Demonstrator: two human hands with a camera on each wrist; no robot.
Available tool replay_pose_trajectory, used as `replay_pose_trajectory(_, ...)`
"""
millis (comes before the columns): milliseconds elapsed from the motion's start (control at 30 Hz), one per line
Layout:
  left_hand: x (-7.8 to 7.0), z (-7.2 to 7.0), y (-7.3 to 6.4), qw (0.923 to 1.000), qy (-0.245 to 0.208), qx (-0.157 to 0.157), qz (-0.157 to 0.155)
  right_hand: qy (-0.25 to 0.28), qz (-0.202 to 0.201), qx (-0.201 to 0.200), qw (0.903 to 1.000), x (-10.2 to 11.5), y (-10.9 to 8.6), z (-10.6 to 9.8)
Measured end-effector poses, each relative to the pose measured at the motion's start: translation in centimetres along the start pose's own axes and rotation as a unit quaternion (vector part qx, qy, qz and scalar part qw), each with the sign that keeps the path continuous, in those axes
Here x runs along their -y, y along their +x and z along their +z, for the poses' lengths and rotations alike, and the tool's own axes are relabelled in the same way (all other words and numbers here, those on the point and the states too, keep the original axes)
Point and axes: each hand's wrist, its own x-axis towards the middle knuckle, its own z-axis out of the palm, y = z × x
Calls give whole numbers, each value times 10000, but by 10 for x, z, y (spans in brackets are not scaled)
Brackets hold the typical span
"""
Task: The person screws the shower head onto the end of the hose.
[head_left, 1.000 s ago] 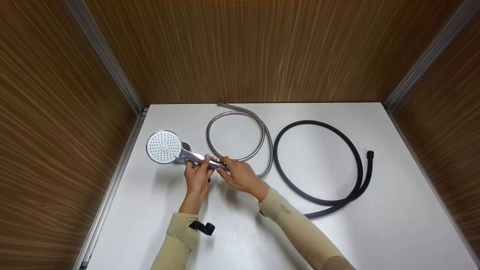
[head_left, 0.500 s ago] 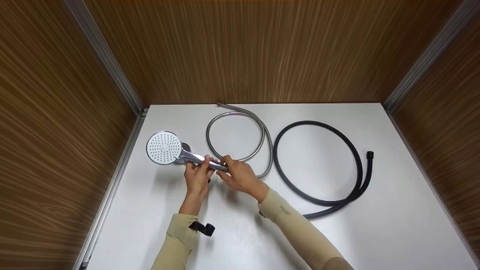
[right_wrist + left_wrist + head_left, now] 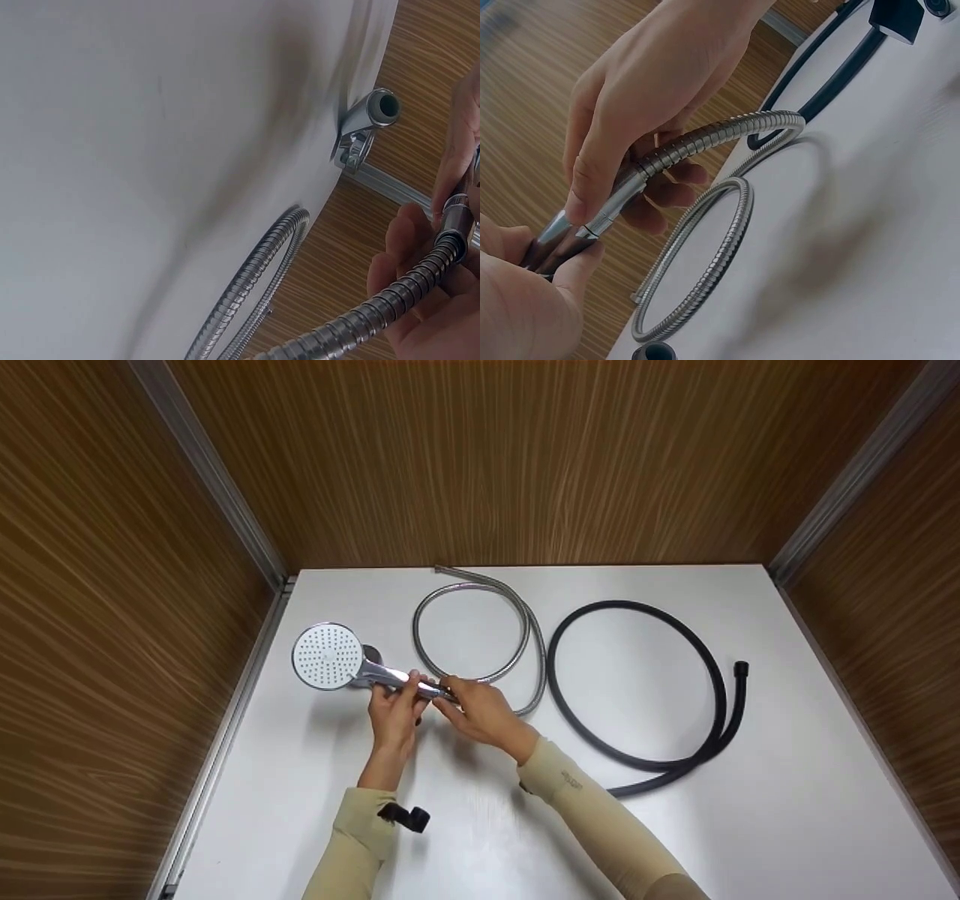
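In the head view my left hand (image 3: 392, 720) holds a chrome shower head (image 3: 328, 655) by its handle, above the white table. Its white, dotted spray face points up. My right hand (image 3: 484, 712) pinches the chrome connector (image 3: 613, 204) of a ribbed metal shower hose (image 3: 720, 133) at the handle's lower end. Connector and handle are in line and touching; whether the threads are engaged cannot be seen. The hose bends away from my right fingers and lies looped on the table behind my hands.
A black hose (image 3: 724, 697) lies coiled on the right of the table (image 3: 810, 780). A chrome piece with an open tubular end (image 3: 369, 111) rests on the table beneath the held shower head. Wood-grain walls (image 3: 480, 465) stand behind and on both sides.
My right fingers have shifted at the connector, moving slightly up and then back down around it. My left hand and the shower head have stayed almost still.
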Motion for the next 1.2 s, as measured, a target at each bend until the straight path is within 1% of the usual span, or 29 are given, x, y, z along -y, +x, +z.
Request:
replay_pose_trajectory(200, 2, 0, 1, 9998, -59, 87, 140, -76, 84, -57, 9999, -1, -1, 1)
replay_pose_trajectory(500, 2, -1, 1, 9999, -104, -33, 12, -19, 1, 13, 10000, -1, -1, 1)
replay_pose_trajectory(733, 1, -2, 0, 10000, -30, -17, 9, 37, 51, -19, 10000, -1, -1, 2)
replay_pose_trajectory(967, 1, -2, -1, 9999, -101, -33, 23, -21, 63, -37, 10000, -2, -1, 3)
replay_pose_trajectory(1200, 1, -2, -1, 10000, -97, -12, -19, 0, -6, -6, 10000, -1, 0, 0)
